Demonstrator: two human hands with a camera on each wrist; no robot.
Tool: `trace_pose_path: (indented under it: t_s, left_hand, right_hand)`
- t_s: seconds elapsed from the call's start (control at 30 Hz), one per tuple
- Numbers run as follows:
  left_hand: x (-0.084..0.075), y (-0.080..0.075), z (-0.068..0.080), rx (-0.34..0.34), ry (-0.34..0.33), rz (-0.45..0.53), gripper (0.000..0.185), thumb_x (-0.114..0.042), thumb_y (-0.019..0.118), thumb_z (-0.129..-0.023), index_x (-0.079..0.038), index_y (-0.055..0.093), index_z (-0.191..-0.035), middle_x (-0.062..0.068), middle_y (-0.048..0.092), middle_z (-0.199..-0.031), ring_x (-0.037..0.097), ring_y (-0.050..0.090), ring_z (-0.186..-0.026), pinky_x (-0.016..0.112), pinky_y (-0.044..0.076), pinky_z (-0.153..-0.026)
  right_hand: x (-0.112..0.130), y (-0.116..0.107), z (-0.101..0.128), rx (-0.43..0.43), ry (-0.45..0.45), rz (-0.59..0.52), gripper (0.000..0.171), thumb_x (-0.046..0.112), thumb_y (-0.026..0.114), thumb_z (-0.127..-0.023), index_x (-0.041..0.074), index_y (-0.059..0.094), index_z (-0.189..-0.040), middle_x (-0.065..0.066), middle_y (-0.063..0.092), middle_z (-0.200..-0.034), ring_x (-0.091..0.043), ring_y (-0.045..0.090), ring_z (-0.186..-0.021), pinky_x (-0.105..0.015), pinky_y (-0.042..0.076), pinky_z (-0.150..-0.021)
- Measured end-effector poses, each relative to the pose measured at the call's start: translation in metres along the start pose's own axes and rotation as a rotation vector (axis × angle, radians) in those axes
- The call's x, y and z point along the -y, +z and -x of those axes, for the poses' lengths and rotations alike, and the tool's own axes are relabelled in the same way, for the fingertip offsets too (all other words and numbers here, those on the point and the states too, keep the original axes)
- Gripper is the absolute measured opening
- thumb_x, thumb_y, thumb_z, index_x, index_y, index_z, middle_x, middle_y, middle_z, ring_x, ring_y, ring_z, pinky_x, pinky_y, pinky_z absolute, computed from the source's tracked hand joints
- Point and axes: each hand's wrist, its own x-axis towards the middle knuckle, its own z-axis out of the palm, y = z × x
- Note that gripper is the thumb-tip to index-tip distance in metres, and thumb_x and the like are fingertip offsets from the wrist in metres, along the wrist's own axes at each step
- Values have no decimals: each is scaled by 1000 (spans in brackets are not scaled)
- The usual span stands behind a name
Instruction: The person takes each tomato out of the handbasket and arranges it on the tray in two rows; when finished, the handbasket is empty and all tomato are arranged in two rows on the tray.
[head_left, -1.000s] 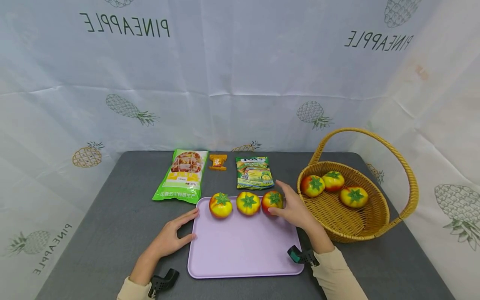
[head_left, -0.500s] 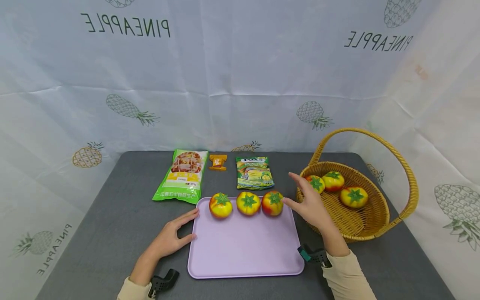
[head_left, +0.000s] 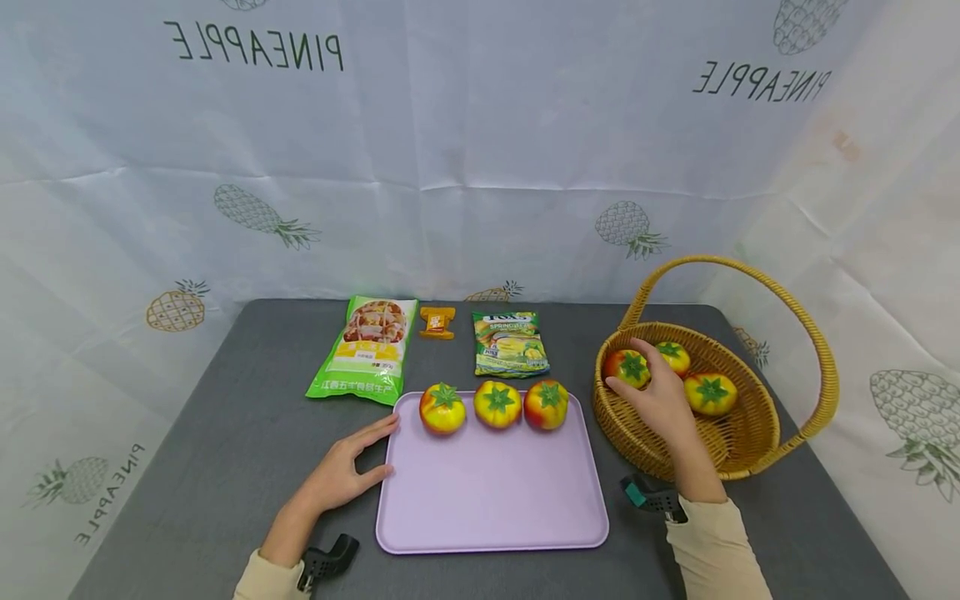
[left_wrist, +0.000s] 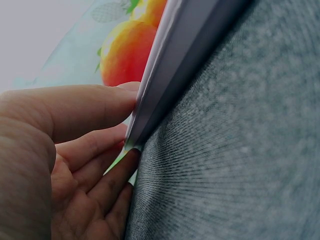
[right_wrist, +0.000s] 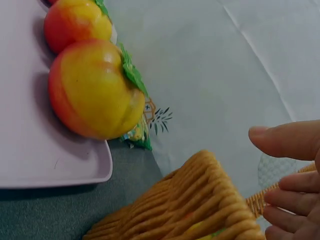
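- My right hand (head_left: 660,396) is over the wicker basket (head_left: 750,450), fingers spread and relaxed, thumb tip beside the leftmost tomato (head_left: 627,367) in it; can't tell if it really touches, nothing gripped.
- Right wrist view: my fingers (right_wrist: 290,142) are loosely extended above the basket rim (right_wrist: 200,200), holding nothing.
- The basket sits on the right of the grey table (head_left: 225,450), handle upright, with three tomatoes inside: the leftmost one, a second (head_left: 673,357) partly behind my hand, and a third (head_left: 709,393) further right.
- My left hand (head_left: 341,475) lies flat on the table at the left edge of the purple tray (head_left: 487,500), fingers straight, fingertips touching the tray rim.
- Left wrist view: fingertips (left_wrist: 107,107) press against the tray edge (left_wrist: 165,85).
- Three tomatoes stand in a row along the tray's far edge: left (head_left: 442,409), middle (head_left: 497,404), right (head_left: 546,404), just beside each other.
- Behind the tray: green snack bag (head_left: 363,350), small orange packet (head_left: 437,322), green candy bag (head_left: 510,344).
- White pineapple-print cloth (head_left: 480,150) hangs behind the table.
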Motion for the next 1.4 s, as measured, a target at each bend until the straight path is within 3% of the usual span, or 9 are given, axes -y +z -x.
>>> trace_pose_path:
  t_s: [0.23,0.6,0.87,1.07,1.3,1.4]
  left_hand:
    - [0,0,-1,5,4,-1,59,-28,71,-84,-13,51,-137,1,46,-146,23,43,-134,49,38,-104]
    - [1,-1,-1,-11,19,-9,59,-27,71,-84,-11,52,-137,2,47,-145,22,44,-133,47,38,-104]
    - [1,0,0,-15,32,-2,58,-26,72,-83,-11,53,-136,2,47,-145,10,41,-135,38,39,-105]
    - [0,0,0,-14,31,-3,58,-27,72,-83,-11,53,-136,2,47,-145,9,40,-134,40,40,-105]
    - [0,0,0,-18,38,6,57,-25,72,-84,-9,53,-136,4,48,-144,20,44,-133,40,40,-104]
    - [0,-1,0,-16,32,4,58,-26,72,-84,-10,53,-136,3,48,-144,18,43,-134,41,40,-104]
  right_hand:
    - [-3,-6,-5,59,77,53,81,36,65,-89,1,22,-148,-29,28,-149,-50,31,-132,-67,29,-102]
    - [-6,-8,-14,115,108,123,85,33,65,-89,-4,16,-148,-32,25,-149,-52,27,-133,-66,28,-104]
    - [-12,-6,-21,166,117,159,86,31,64,-89,-6,14,-148,-34,23,-148,-53,26,-132,-65,28,-104]
    - [-22,0,-26,154,101,197,82,27,63,-90,-10,17,-146,-36,25,-146,-53,30,-130,-63,29,-104]
    - [-27,5,-28,123,93,231,75,21,63,-89,-14,23,-143,-37,29,-144,-55,27,-128,-64,28,-104]
    - [-29,6,-29,110,80,251,72,19,63,-89,-14,27,-141,-37,31,-142,-56,26,-127,-64,27,-104]
